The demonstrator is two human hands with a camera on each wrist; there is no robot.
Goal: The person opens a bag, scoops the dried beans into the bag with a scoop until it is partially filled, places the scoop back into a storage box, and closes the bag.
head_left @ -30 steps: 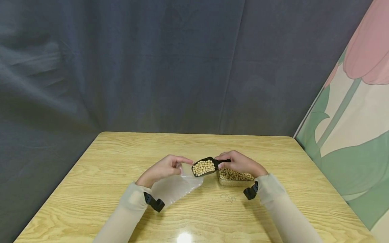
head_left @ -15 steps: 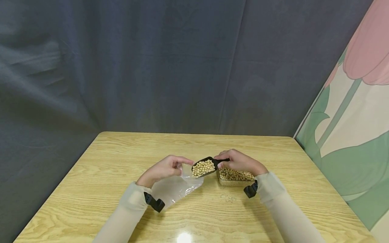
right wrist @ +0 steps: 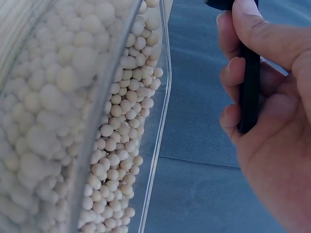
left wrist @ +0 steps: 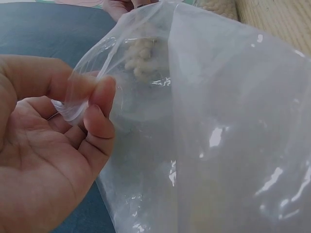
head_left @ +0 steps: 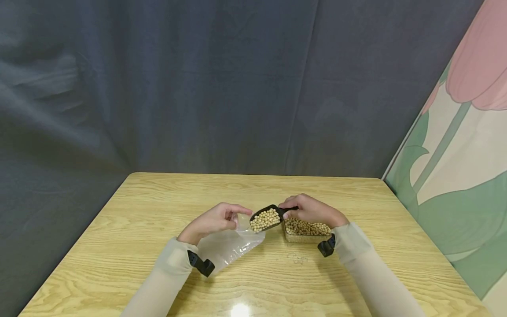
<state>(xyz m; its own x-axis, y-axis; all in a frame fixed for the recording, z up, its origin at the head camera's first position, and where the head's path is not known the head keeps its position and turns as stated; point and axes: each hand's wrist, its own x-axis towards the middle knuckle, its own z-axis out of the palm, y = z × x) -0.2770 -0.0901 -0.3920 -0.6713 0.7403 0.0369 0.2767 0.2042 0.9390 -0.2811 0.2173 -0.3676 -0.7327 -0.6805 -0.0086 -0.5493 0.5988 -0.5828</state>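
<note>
My left hand pinches the edge of a clear plastic bag between thumb and fingers, and the bag hangs down toward the table. My right hand grips the black handle of a scoop, with fingers wrapped round it. Round pale soybeans fill the scoop's black bowl, which tilts down to the left at the bag's mouth. Through the film in the left wrist view, beans show near the top of the bag. Beneath my right hand stands a clear box of soybeans.
The wooden table runs back to a dark blue curtain. On the right is a flower-patterned panel. A small faint mark lies in front of the box. Each wrist wears a black camera.
The scoop has tipped slightly farther toward the bag, and the beans have shifted to its front lip. My right hand has risen a little; my left hand stays in place.
</note>
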